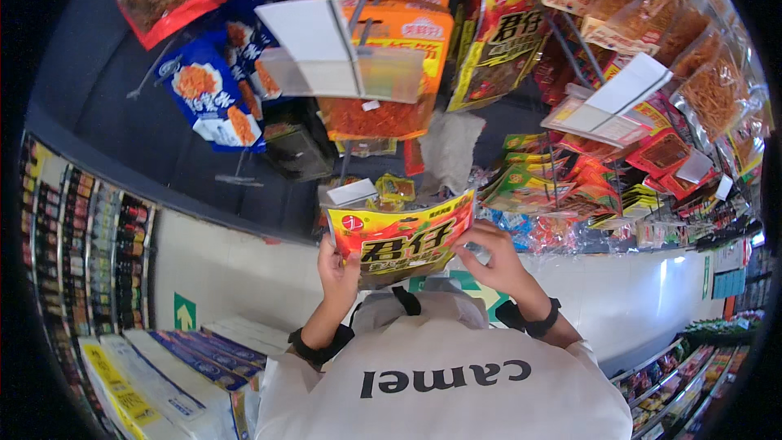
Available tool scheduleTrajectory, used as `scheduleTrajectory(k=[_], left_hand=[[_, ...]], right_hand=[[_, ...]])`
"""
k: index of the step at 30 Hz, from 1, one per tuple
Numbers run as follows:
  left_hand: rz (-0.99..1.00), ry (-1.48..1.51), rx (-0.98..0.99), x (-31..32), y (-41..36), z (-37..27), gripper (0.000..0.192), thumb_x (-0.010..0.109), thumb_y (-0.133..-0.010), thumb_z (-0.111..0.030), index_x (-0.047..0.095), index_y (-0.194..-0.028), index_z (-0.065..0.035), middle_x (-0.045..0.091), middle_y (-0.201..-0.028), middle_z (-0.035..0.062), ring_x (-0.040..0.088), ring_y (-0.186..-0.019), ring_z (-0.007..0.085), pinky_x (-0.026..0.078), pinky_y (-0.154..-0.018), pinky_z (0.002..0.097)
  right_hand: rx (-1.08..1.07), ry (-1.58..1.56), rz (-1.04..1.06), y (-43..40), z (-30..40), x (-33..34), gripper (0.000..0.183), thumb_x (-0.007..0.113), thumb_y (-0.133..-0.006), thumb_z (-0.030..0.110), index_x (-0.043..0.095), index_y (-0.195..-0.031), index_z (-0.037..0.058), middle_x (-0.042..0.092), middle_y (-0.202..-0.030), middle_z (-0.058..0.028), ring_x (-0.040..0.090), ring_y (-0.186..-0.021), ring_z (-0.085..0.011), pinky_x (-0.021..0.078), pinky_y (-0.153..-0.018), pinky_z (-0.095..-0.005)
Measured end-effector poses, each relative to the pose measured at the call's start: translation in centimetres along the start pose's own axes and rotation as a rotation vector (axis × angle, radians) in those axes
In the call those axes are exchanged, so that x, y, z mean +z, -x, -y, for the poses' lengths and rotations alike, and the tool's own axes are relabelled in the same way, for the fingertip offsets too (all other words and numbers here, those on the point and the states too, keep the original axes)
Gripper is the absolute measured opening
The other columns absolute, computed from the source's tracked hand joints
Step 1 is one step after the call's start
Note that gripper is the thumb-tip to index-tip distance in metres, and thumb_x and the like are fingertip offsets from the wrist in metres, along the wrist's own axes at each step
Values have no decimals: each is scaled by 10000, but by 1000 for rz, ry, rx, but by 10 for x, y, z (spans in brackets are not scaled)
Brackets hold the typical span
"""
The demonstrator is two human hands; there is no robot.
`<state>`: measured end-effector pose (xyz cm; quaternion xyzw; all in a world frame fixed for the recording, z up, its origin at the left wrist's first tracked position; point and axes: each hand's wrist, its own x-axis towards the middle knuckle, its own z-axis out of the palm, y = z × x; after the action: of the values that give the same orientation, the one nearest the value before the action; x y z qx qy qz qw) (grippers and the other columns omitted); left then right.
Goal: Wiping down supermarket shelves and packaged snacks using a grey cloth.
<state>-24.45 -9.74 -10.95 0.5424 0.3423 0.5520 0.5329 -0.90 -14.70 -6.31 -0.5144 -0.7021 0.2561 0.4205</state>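
Note:
A yellow, red and black snack pouch [406, 235] is held up in front of my chest, its printed front facing me. My left hand [337, 272] grips the pouch's left edge, thumb on the front and the fingers mostly hidden behind. At the right edge, my right hand [493, 256] pinches the pouch between fingers and thumb. Matching yellow pouches [501, 43] hang on a display hook beyond, up and to the right. Orange snack packs [382, 73] hang left of those, partly behind a price-tag holder [342, 70].
Blue snack packs [211, 95] hang at the left of the dark display rack [91, 91]. Red and green packets [544, 180] crowd its right side. Stacked cartons [165, 379] stand at my lower left. Bottle shelves [91, 226] line the far left; a produce shelf [678, 379] is at lower right.

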Motion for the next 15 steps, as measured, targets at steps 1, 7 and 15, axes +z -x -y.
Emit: scheduleTrajectory(k=[1, 7, 15], left_hand=[[14, 8, 57, 10, -5, -8, 267, 515, -826, -111, 396, -1041, -7, 501, -975, 57, 472, -884, 98, 368, -792, 234], [208, 93, 104, 61, -40, -23, 217, 469, -849, -65, 357, -1023, -4, 494, -984, 81, 467, -901, 100, 363, -798, 237], [287, 155, 59, 113, -63, -32, 239, 449, -859, -63, 346, -1062, 10, 488, -1007, 98, 459, -941, 116, 355, -838, 254]], right_hand=[[0, 8, -12, 0, 3, -7, 66, 558, -681, 1, 551, -742, 25, 564, -730, -92, 540, -687, -244, 418, -629, -303], [97, -172, -469, 5, -11, -30, 108, 539, -706, -32, 483, -786, 14, 514, -754, -55, 505, -719, -139, 400, -669, -240], [102, -378, -681, 10, -14, -61, 317, 522, -742, -102, 379, -997, 23, 412, -996, -53, 469, -895, -116, 364, -801, -214]])
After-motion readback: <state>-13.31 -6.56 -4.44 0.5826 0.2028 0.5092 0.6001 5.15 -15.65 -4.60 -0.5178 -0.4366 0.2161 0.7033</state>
